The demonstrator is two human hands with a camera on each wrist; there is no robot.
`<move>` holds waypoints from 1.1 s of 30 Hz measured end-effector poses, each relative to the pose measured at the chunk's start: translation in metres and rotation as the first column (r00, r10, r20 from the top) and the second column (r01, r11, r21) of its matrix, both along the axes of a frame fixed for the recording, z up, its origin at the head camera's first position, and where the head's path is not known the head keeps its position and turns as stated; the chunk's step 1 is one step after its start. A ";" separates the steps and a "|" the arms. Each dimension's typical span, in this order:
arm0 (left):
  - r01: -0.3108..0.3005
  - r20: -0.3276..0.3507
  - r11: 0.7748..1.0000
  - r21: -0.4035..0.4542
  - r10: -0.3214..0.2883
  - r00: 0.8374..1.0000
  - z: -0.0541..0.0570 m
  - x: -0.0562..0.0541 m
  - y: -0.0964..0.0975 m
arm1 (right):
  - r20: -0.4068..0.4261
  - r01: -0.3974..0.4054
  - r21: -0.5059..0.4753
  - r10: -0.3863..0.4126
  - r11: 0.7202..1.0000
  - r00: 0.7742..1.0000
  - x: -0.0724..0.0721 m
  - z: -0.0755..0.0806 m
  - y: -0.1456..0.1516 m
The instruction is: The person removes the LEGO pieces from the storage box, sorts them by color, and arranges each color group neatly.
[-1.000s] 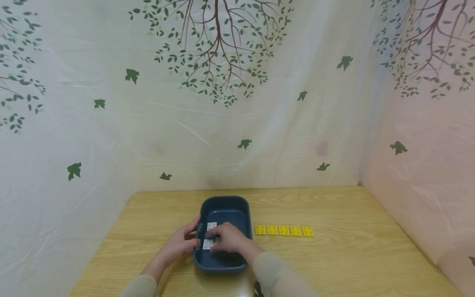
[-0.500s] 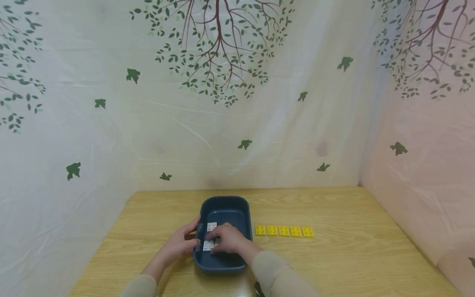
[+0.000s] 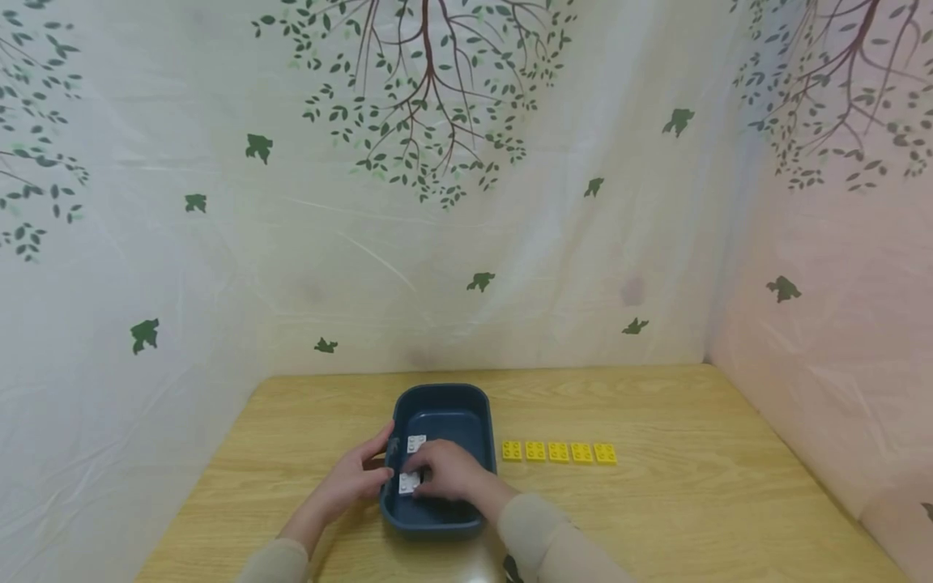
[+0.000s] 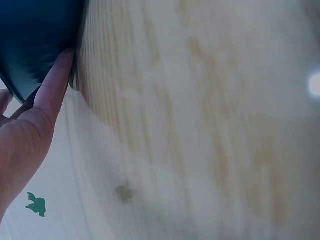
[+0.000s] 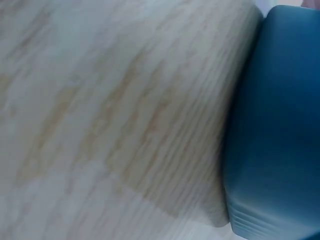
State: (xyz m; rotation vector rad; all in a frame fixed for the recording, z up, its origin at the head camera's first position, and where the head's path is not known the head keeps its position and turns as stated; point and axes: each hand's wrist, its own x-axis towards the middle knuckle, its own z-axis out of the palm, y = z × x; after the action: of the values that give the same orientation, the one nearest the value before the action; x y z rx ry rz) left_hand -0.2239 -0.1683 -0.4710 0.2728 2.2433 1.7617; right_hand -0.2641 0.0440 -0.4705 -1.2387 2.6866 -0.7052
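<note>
A dark blue bin (image 3: 450,401) stands on the wooden table. My left hand (image 3: 350,479) rests against its left wall, thumb and forefinger spread apart. In the left wrist view, my left thumb lies straight along the outside of the bin (image 4: 40,30). My right hand (image 3: 450,470) reaches down into the bin from the right. Its thumb and forefinger pinch a white toy brick (image 3: 410,484), partly hidden by the fingers. A second white brick (image 3: 416,443) lies just beyond, along the left inner wall. The right wrist view shows only the bin's outer side (image 5: 275,120) and the table.
Several yellow toy bricks (image 3: 558,452) lie in a straight row on the wooden table (image 3: 692,502), right of the bin. A pale curtain (image 3: 554,251) printed with leaves and birds hangs behind the table and at both sides.
The pinched white brick has shifted slightly nearer to me inside the bin, along with small movements of the right fingers. The left hand and the bin have stayed in place.
</note>
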 end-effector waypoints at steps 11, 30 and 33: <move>-0.023 -0.022 0.999 -0.038 0.022 1.000 0.001 0.005 0.003 | 0.019 0.018 -0.192 -0.015 0.981 1.000 0.008 0.018 0.029; -0.088 -0.026 0.995 -0.052 0.087 0.996 0.001 0.013 0.011 | 0.134 0.198 -0.357 -0.159 0.913 0.978 0.025 0.029 0.125; -0.089 -0.028 0.995 -0.051 0.088 0.996 0.001 0.015 0.011 | 0.157 0.217 -0.386 -0.168 0.896 0.973 0.028 0.026 0.137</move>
State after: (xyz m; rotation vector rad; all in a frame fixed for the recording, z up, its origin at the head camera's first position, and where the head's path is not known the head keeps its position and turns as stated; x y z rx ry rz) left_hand -0.2089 -0.1575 -0.4698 0.1887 2.3493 1.7495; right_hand -0.2365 0.1810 -0.4443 -0.9592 2.6700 -1.3711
